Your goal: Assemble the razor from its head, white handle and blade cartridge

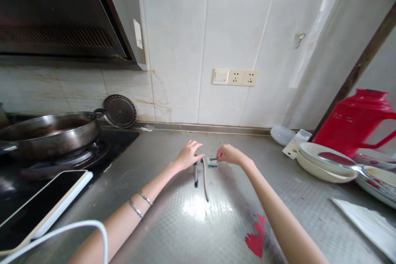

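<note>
My left hand (187, 156), fingers apart, hovers at the far end of a dark pen (196, 176) lying on the metal counter. Beside the pen lies a thin grey cord-like strip (205, 181), its upper end close to my left fingertips. My right hand (229, 154) has its fingers curled and pinched at the right edge of a small clear packet (212, 165). Dark green strips show in the packet; what they are is too small to tell. The far ends of the pen and strip are partly hidden by my left hand.
A pan (52, 134) sits on the stove at left, with a phone (43, 210) and a white cable (77, 225) nearer me. Stacked bowls (324, 169) and a red thermos jug (355, 119) stand at right. A red torn patch (256, 237) lies in front.
</note>
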A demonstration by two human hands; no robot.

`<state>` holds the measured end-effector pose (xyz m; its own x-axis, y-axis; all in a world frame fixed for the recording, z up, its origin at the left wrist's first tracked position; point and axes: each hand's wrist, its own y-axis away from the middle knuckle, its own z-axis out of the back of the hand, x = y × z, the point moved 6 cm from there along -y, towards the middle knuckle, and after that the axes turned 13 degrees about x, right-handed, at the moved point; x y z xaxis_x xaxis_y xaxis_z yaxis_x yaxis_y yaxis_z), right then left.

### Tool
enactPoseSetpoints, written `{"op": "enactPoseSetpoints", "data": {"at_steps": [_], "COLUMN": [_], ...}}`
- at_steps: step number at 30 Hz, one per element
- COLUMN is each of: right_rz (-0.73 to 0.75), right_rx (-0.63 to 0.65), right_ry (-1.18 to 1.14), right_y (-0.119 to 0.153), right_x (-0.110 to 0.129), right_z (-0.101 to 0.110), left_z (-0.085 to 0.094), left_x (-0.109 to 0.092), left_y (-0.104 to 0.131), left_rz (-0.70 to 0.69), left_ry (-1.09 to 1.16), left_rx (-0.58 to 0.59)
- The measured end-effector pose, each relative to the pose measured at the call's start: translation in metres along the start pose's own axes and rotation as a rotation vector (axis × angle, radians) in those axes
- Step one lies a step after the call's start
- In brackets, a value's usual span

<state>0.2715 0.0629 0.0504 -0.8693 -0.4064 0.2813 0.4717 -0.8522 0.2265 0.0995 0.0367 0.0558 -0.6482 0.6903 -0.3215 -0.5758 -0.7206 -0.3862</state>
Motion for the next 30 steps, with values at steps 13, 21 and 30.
{"op": "enactPoseSetpoints", "data": {"at_steps": [13,21,30], "right_rz": [-0.019,-0.04,-0.02], "right_rx": [0.04,0.04,0.04], "right_ry": [0.047,0.043,0.037], "right_y": [-0.007,-0.006,-0.004], "right_x": [0.006,0.009,0.012], "right_z": [-0.012,-0.016,-0.014], "left_z": [-0.003,-0.006,-0.006], "left_x": [0.003,0.006,0.005], "left_y": [0.001,0.0,0.001], "left_rz": [0.005,-0.002,-0.008], "left_ry": [-0.009,-0.03,-0.033], "left_rx": [0.017,0.013,0.018]}}
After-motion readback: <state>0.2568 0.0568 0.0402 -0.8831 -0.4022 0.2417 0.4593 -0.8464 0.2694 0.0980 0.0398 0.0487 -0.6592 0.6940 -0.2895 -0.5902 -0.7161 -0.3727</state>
